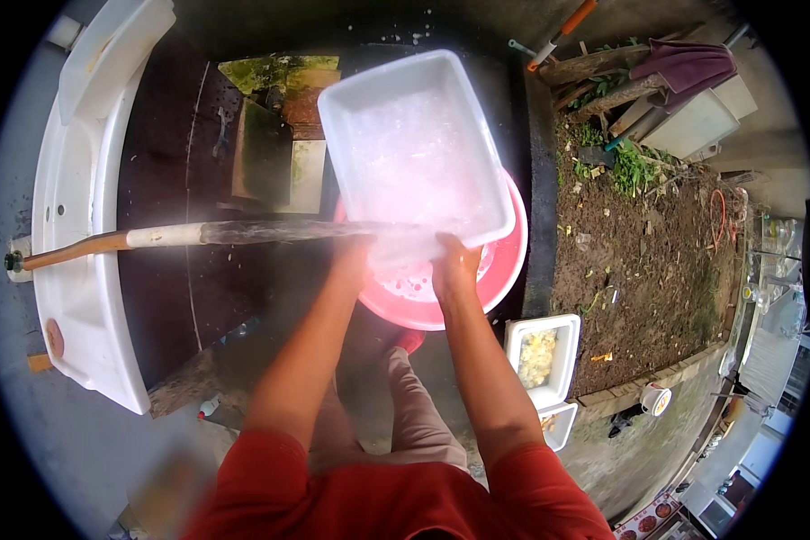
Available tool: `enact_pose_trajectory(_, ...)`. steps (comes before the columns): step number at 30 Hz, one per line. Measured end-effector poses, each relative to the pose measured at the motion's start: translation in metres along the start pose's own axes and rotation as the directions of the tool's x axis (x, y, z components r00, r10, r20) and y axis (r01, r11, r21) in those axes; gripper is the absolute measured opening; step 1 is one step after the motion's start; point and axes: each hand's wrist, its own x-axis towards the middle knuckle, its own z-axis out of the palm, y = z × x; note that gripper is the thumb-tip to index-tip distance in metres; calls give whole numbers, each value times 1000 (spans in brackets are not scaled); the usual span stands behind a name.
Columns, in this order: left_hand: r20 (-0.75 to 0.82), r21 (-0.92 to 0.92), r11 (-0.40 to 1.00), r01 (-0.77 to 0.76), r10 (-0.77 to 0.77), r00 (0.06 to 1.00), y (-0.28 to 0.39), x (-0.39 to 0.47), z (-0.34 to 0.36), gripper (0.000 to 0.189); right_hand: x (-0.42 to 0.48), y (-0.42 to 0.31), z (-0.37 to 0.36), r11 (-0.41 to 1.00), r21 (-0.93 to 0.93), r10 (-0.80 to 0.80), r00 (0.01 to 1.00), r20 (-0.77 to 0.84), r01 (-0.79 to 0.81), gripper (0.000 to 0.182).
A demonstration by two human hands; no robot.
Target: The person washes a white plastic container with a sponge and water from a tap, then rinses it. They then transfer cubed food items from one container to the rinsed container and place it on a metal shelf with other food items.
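A white rectangular plastic tub (415,145) is held by its near end between my two hands. My left hand (352,260) is at the near left corner, partly hidden by spray; my right hand (455,266) grips the near rim, thumb on top. Below the tub stands a round pink plastic basin (405,314) with foamy water inside, largely covered by the tub. From the left, a water stream (277,231) shoots out of a hose (165,235) and strikes the tub's near end. Glare and splashing blur the tub's inside.
A white sink (125,324) stands at the left, with the tap (15,261) beyond it. White containers with food (543,351) sit right of my legs. A dark ledge (538,256) borders a soil bed (648,270). Boards (263,148) lie beyond the stream.
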Motion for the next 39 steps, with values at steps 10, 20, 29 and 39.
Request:
enact_pose_trajectory(10,-45,74,981,177,-174,984,-46,-34,22,54,-31,-22,-50,991,-71,-115,991,-74,110,73)
enact_pose_trajectory(20,7,349,931,110,-120,993,-47,21,31,42,4,-21,-48,992,23,-125,992,-37,125,69)
enact_pose_trajectory(29,90,220,965,140,-163,983,-28,15,30,35,-7,-16,-47,986,-24,-166,982,-93,164,76)
enact_pose_trajectory(39,-185,156,941,301,-272,944,-67,-76,21,43,-53,-24,-100,939,-344,-63,975,-215,-15,69)
